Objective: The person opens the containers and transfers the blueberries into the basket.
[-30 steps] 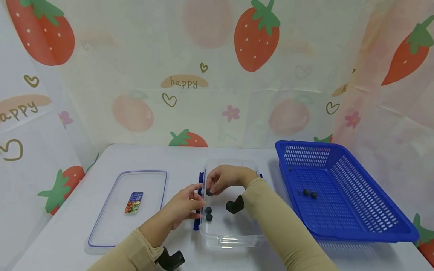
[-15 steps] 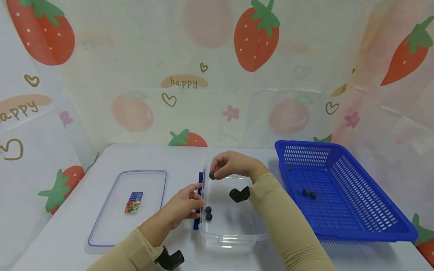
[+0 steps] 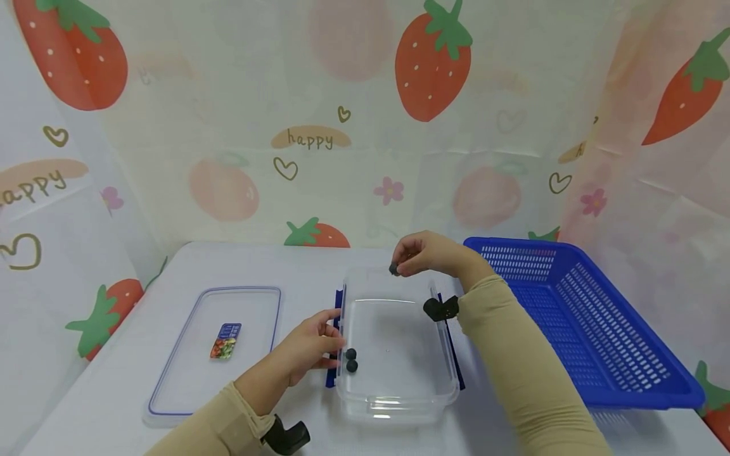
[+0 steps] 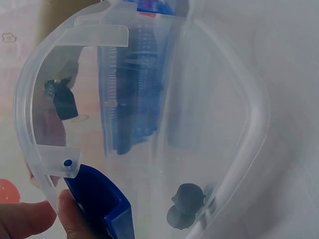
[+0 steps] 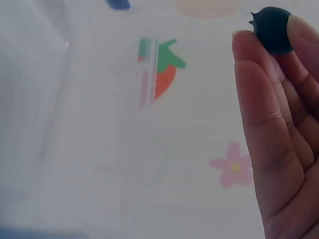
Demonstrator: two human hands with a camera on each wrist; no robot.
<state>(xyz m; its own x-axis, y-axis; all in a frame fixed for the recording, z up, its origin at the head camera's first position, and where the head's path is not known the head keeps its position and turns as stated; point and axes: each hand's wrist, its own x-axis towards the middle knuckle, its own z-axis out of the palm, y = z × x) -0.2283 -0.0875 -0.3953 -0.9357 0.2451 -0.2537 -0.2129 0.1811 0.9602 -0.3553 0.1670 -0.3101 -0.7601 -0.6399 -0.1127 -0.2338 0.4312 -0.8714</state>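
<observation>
A clear plastic box (image 3: 399, 400) with blue side latches stands uncovered in the middle of the table. Its left rim is pinched by my left hand (image 3: 305, 349), and the left wrist view shows those fingertips (image 4: 71, 214) beside a blue latch (image 4: 102, 199). Two dark blueberries lie along the inside of the left wall, the nearer blueberry (image 3: 352, 366) touching the other. Over the box's far end, my right hand (image 3: 432, 254) holds one blueberry (image 5: 273, 31) between thumb and fingertips, its crown pointing away from the thumb.
A blue slotted basket (image 3: 644, 354) stands at the right, partly hidden behind my right sleeve (image 3: 530, 361). At the left lies a clear lid (image 3: 171, 354) with a blue seal, and a small printed card (image 3: 225, 341) shows on it.
My right hand has lifted the blueberry from the box's left side and carried it up and right, past the far end. My left hand stays at the rim.
</observation>
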